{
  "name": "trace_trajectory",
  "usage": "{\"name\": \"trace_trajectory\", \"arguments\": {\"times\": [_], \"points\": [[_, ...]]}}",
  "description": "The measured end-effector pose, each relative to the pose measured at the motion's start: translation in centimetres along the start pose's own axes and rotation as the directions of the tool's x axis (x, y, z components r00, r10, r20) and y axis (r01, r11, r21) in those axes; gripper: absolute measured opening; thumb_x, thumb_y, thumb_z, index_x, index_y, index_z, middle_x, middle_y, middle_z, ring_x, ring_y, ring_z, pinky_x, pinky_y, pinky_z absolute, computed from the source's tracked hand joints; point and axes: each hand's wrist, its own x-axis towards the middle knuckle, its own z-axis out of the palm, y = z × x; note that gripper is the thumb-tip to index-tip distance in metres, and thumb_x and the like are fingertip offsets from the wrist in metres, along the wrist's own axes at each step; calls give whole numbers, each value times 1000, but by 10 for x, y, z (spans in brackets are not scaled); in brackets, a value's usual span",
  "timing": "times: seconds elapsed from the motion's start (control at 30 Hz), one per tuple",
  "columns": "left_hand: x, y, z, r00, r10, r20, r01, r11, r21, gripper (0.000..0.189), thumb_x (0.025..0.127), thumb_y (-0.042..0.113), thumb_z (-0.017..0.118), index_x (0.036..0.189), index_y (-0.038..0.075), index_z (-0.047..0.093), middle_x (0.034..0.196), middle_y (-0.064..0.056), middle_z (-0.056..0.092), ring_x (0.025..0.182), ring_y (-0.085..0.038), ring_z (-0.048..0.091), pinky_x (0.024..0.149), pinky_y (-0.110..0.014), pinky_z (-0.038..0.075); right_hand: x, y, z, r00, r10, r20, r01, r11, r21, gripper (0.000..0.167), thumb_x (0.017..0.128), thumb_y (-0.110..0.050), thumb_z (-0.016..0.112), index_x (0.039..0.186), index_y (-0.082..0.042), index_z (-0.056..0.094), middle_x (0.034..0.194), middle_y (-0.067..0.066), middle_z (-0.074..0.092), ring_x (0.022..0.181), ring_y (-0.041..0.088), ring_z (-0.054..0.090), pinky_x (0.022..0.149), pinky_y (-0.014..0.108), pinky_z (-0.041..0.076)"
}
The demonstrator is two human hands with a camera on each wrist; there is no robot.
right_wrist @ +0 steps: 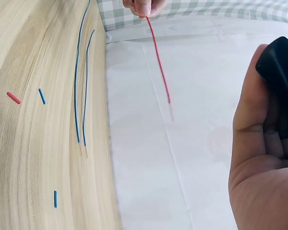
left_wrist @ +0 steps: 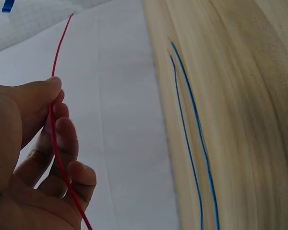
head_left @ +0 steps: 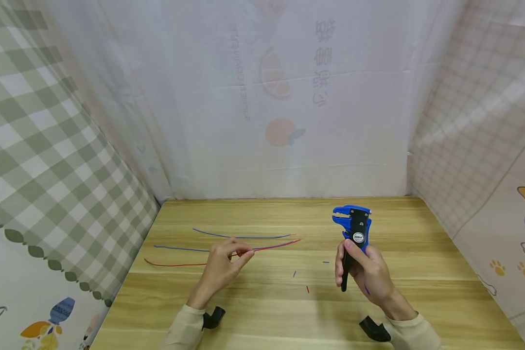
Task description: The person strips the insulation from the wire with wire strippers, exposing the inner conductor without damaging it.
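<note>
My left hand (head_left: pixel 225 262) pinches a thin red wire (left_wrist: pixel 56 139) between thumb and fingertips. One length of the wire runs left from the hand, the other slants out to the right. In the right wrist view, the red wire (right_wrist: pixel 158 60) ends in a pale, bare-looking tip. My right hand (head_left: pixel 369 274) grips a blue and black wire stripper (head_left: pixel 358 223) by its handles, its head upright and its jaws facing left, with nothing between them. Two blue wires (head_left: pixel 240 237) (right_wrist: pixel 77 91) lie on the table behind the left hand, with bare metal strands at their right ends.
Short bits of insulation lie on the wooden table (head_left: pixel 267 316) between the hands: a red piece (head_left: pixel 307 289), a blue piece (head_left: pixel 294 274) and another blue piece (head_left: pixel 325 262). A white printed curtain (head_left: pixel 227 170) borders the back edge; a checked cloth (head_left: pixel 92 150) hangs at left.
</note>
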Motion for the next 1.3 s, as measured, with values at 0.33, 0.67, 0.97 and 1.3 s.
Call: {"name": "trace_trajectory", "arguments": {"times": [0.33, 0.67, 0.97, 1.3], "points": [[-7, -11, 11, 995, -44, 95, 40, 998, 38, 8, 96, 5, 89, 93, 12, 87, 90, 1, 79, 79, -10, 68, 62, -16, 44, -1, 3, -8, 999, -21, 41, 20, 1000, 18, 45, 123, -6, 17, 111, -5, 60, 92, 0, 78, 79, 13, 80, 72, 35, 69], [-12, -21, 21, 992, -47, 116, 42, 998, 47, 8, 94, 2, 89, 91, 9, 86, 85, -1, 78, 77, -11, 72, 71, -34, 63, 0, 4, -15, 993, -41, 112, 36, 998, 44, 44, 121, -1, 16, 116, 1, 59, 99, 5, 79, 86, 17, 83, 77, 38, 70], [-14, -28, 28, 977, -130, 171, 124, 991, 47, 6, 97, 6, 88, 92, 10, 87, 87, 1, 78, 80, -6, 69, 73, -28, 60, 0, 8, -21, 983, -98, 155, 84, 992, 95, 47, 120, 3, 12, 121, 6, 59, 105, 9, 78, 90, 24, 82, 83, 42, 71], [-12, -35, 31, 932, -250, 263, 240, 968, 69, 6, 101, 10, 86, 95, 12, 89, 89, 3, 78, 80, 2, 64, 76, -20, 55, -1, 10, -27, 991, -49, 125, 39, 996, 81, 45, 122, -1, 15, 120, 3, 59, 104, 8, 78, 92, 21, 83, 84, 39, 71]]}}
